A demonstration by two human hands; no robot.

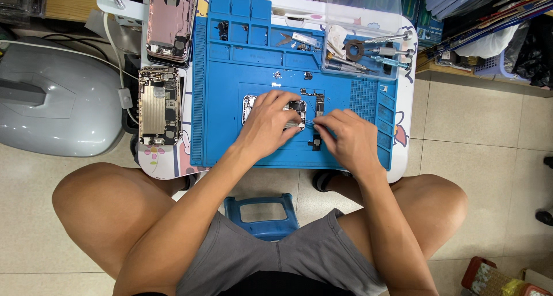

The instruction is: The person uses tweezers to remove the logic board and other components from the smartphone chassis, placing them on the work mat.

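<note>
1. The left hand [269, 118] lies palm-down over an opened phone [275, 110] on the blue mat, fingers curled and pressing it flat; the phone sits mostly beneath this hand, with only its metal edges showing.
2. The right hand [347, 136], just to the right of the left and touching the phone's right edge, pinches a thin metal tool [310, 122] between thumb and fingers, the tip pointing left toward the phone.
3. Well to the left of both hands lie two more stripped phone bodies: one with a gold plate [159, 105] level with the hands, one pinkish shell [171, 22] beyond it.
4. Just beyond the right hand sits a narrow loose part [318, 102]; a small dark piece [315, 143] lies between the hands, nearer the person.
5. Far beyond the right hand, one clear plastic tray [363, 31] holds several screwdrivers; I cannot count them exactly.
6. The blue mat [230, 135] covers a small white table [173, 163] with cartoon prints.
7. Left of the table stands one grey rounded appliance [55, 103]; below the hands a blue stool [262, 215] shows between the knees on a pale tiled floor [484, 135].
</note>
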